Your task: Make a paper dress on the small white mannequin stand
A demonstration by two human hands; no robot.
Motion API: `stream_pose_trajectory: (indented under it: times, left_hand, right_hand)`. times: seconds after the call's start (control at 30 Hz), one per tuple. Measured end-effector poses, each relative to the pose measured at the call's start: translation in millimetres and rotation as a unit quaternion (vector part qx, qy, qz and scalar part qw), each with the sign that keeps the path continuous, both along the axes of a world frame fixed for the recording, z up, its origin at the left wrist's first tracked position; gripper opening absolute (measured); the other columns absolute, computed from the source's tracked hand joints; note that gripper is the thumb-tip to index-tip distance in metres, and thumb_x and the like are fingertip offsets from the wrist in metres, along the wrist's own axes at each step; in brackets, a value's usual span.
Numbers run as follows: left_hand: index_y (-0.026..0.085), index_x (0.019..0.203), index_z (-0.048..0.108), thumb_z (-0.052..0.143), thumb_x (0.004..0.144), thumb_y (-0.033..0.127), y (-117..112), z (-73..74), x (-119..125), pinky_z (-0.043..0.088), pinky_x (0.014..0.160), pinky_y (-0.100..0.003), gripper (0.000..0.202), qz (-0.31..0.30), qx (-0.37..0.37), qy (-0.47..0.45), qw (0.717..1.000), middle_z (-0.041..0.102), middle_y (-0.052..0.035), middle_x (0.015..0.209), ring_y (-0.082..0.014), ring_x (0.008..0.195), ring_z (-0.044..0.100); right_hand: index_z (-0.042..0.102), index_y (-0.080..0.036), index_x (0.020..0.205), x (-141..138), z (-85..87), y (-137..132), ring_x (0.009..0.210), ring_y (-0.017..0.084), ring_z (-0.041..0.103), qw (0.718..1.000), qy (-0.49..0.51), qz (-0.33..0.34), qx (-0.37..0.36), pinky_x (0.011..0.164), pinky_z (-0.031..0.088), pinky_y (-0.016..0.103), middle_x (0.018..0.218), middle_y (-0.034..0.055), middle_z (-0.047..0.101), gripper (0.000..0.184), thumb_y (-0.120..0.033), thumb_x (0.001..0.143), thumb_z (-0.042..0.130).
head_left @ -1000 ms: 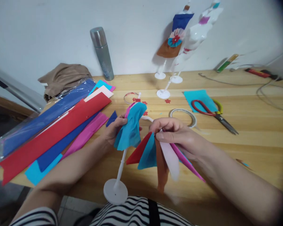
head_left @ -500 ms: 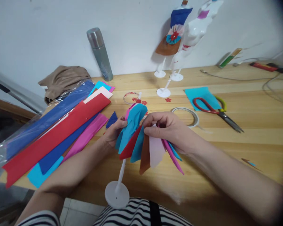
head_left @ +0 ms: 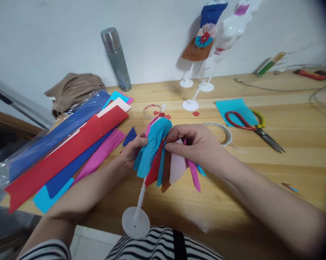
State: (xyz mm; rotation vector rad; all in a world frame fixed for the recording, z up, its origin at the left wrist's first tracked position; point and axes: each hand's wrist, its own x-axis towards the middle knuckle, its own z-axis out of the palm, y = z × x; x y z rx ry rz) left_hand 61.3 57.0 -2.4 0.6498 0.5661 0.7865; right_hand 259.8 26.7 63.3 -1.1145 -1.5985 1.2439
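Pinching, in the head view, the gathered top of a fan of coloured strips [head_left: 177,168] between thumb and bent fingers of the right hand [head_left: 192,142], right beside the blue cloth [head_left: 153,144] on a small white stand [head_left: 136,222]; impossible to tell whether touching it. Gripping the dressed upper part of the stand with the left hand [head_left: 133,150], with thumb in front and fingers mostly hidden behind. Judging by the drape, light, soft and floppy strips, probably easy to crease. Best taken by the gathered top, to keep the folds together. Likely stiff, light and smooth in the stand; best held around the clothed body.
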Motion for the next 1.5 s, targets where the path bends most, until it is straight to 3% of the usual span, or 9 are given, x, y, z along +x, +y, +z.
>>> stream_pose_trajectory:
  times: [0.33,0.7,1.0,1.2,1.37,1.5]
  left_hand:
    - [0.022,0.083,0.074,0.093,0.054,0.041,-6,7.5,4,0.054,0.071,-0.031,0.039,0.034,-0.012,0.041,0.999,0.074,0.0003,0.076,-0.0184,0.066,0.065]
    - [0.019,0.091,0.074,0.086,0.062,0.035,-1,3.6,3,0.056,0.074,-0.032,0.035,0.01,0.015,0.018,1.0,0.074,-0.0014,0.076,-0.0209,0.072,0.07]
    - [0.02,0.09,0.078,0.093,0.055,0.044,0,6.3,6,0.058,0.073,-0.03,0.045,0.0,0.03,0.015,0.999,0.077,-0.0016,0.079,-0.0188,0.069,0.069]
    - [0.021,0.09,0.078,0.091,0.057,0.048,-3,13.0,7,0.058,0.074,-0.033,0.044,-0.008,0.052,0.02,0.998,0.077,-0.0022,0.08,-0.0209,0.071,0.07]
    - [0.022,0.091,0.075,0.088,0.062,0.041,-4,13.3,5,0.059,0.08,-0.035,0.037,-0.01,0.058,0.016,0.998,0.075,0.0,0.074,-0.0237,0.076,0.075]
    - [0.022,0.091,0.074,0.087,0.063,0.037,-2,13.7,6,0.06,0.08,-0.034,0.035,-0.014,0.063,0.012,0.998,0.074,0.0005,0.072,-0.0253,0.079,0.076]
  right_hand:
    - [0.069,-0.022,0.067,-3,0.7,-1,0.058,0.013,0.052,0.999,-0.011,-0.024,0.029,0.059,0.043,0.029,0.063,-0.002,0.065,0.013,-0.033,0.073,0.07]
    - [0.062,-0.024,0.065,-10,3.8,-8,0.057,0.016,0.051,0.993,-0.089,-0.072,0.029,0.055,0.038,0.031,0.06,-0.0012,0.063,0.014,-0.032,0.074,0.067]
    - [0.056,-0.025,0.067,-14,3.6,-13,0.056,0.016,0.05,0.983,-0.14,-0.116,0.039,0.055,0.037,0.032,0.059,-0.0014,0.058,0.019,-0.037,0.075,0.068]
    - [0.055,-0.025,0.064,-13,4.1,-9,0.058,0.016,0.051,0.99,-0.103,-0.092,0.004,0.056,0.037,0.032,0.061,-0.0003,0.059,0.023,-0.039,0.073,0.071]
    - [0.06,-0.023,0.067,-10,-0.4,-2,0.065,0.018,0.054,0.996,-0.044,-0.048,-0.053,0.06,0.042,0.033,0.065,0.0008,0.061,0.028,-0.047,0.068,0.075]
    - [0.059,-0.023,0.064,-8,-8.4,2,0.067,0.018,0.054,0.998,0.001,-0.014,-0.055,0.062,0.041,0.033,0.067,-0.0005,0.06,0.026,-0.043,0.07,0.074]
